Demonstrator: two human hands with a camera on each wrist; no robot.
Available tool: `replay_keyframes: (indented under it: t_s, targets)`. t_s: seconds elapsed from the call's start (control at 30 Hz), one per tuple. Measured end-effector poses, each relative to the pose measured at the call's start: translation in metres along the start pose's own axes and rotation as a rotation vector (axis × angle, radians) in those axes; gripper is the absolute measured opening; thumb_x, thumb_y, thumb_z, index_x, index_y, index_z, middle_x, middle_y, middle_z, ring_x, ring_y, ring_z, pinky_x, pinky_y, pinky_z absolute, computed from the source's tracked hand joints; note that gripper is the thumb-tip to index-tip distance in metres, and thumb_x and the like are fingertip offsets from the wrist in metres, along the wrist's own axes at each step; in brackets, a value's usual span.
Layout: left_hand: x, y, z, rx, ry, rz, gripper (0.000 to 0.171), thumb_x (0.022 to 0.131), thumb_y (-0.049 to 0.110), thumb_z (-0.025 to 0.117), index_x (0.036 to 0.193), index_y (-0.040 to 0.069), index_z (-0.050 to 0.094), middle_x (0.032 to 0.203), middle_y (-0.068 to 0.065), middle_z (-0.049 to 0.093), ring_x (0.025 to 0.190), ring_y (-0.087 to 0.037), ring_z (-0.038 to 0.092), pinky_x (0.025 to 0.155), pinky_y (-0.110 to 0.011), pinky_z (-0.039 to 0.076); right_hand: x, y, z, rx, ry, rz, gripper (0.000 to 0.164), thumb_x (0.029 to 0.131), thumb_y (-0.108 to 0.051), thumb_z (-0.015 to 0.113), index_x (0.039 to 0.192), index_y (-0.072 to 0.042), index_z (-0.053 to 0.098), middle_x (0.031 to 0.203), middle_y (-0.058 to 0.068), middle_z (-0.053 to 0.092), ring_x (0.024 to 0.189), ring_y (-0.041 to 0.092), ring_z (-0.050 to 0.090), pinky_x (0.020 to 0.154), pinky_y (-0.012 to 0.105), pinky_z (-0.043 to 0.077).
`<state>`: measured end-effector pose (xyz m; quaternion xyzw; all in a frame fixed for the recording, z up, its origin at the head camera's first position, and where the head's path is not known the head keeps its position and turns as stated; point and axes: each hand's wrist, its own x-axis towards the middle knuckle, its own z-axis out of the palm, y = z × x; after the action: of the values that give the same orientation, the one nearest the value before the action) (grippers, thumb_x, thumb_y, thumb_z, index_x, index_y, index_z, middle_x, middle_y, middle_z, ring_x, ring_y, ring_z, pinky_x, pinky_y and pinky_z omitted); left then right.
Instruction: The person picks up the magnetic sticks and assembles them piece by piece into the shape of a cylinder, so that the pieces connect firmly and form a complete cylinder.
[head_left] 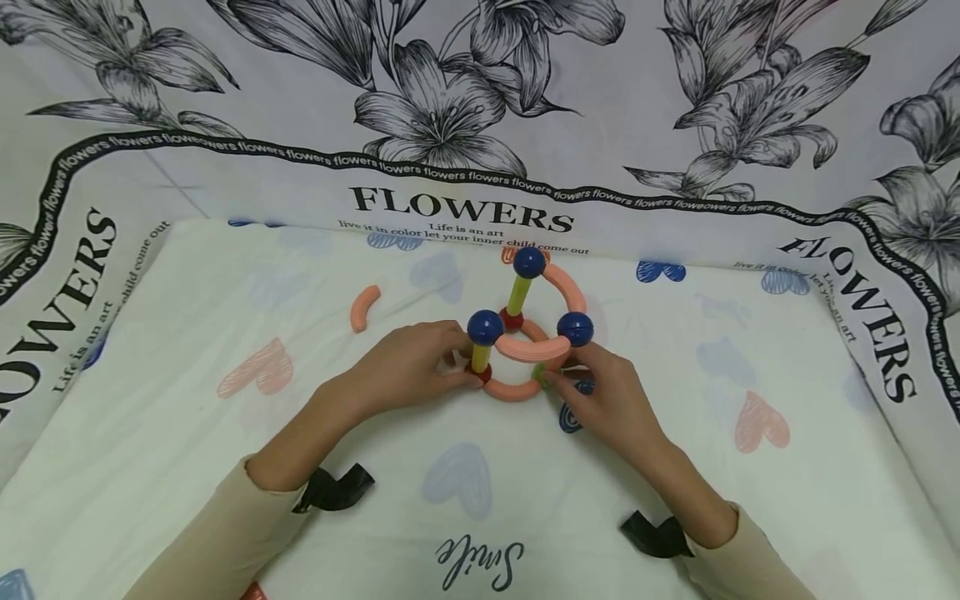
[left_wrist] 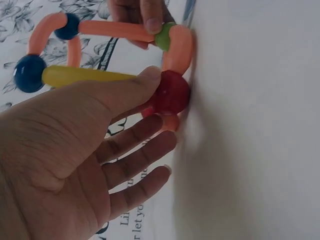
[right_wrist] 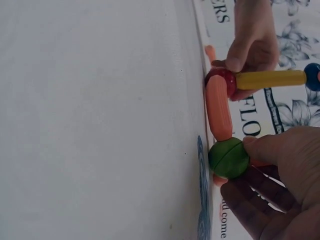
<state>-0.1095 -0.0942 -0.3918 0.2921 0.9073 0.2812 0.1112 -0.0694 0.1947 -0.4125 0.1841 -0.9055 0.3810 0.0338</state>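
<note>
A small frame of magnetic balls and rods stands on the cloth between the hands. Its upper part has blue balls point(head_left: 486, 327) joined by curved coral rods point(head_left: 532, 348); yellow rods point(head_left: 517, 296) run down to red balls point(head_left: 512, 319). Low down, another curved coral rod point(head_left: 513, 390) links the near red ball point(left_wrist: 172, 93) to a green ball point(right_wrist: 229, 158). My left hand point(head_left: 405, 362) pinches that near red ball, thumb on top, its outer fingers spread loosely. My right hand point(head_left: 615, 400) holds the green ball between thumb and fingers.
A loose curved coral rod point(head_left: 363, 308) lies on the cloth, behind my left hand. The white cloth point(head_left: 300, 433) is printed with hearts and words. Behind it rises a flower-printed fabric point(head_left: 600, 150) with a black lettered band. Black straps point(head_left: 337, 487) circle both wrists.
</note>
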Motion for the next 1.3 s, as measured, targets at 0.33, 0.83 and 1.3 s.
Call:
replay_keyframes:
  t_s: [0.33, 0.83, 1.3]
  targets:
    - [-0.009, -0.007, -0.022, -0.005, -0.032, -0.072, 0.042, 0.094, 0.031, 0.081, 0.134, 0.020, 0.072, 0.122, 0.003, 0.075, 0.109, -0.016, 0.070, 0.094, -0.040, 0.058, 0.000, 0.000, 0.001, -0.022, -0.004, -0.014, 0.025, 0.095, -0.013, 0.081, 0.116, -0.013, 0.069, 0.108, 0.002, 0.078, 0.103, 0.019, 0.078, 0.087, 0.037, 0.065]
    - [-0.003, 0.009, 0.009, 0.092, 0.028, 0.015, 0.017, 0.093, 0.037, 0.083, 0.100, 0.023, 0.077, 0.094, 0.007, 0.069, 0.077, -0.007, 0.057, 0.069, -0.025, 0.047, -0.003, -0.003, 0.001, -0.095, 0.017, -0.050, 0.027, 0.094, -0.014, 0.081, 0.118, -0.012, 0.069, 0.109, 0.005, 0.080, 0.101, 0.021, 0.080, 0.087, 0.040, 0.065]
    - [-0.014, -0.002, -0.027, -0.019, -0.093, -0.105, 0.037, 0.099, 0.044, 0.074, 0.131, 0.024, 0.073, 0.119, 0.003, 0.075, 0.106, -0.014, 0.069, 0.093, -0.039, 0.058, -0.002, -0.002, 0.001, -0.089, 0.009, -0.040, 0.025, 0.095, -0.014, 0.081, 0.118, -0.012, 0.070, 0.109, 0.004, 0.080, 0.103, 0.021, 0.079, 0.087, 0.039, 0.065]
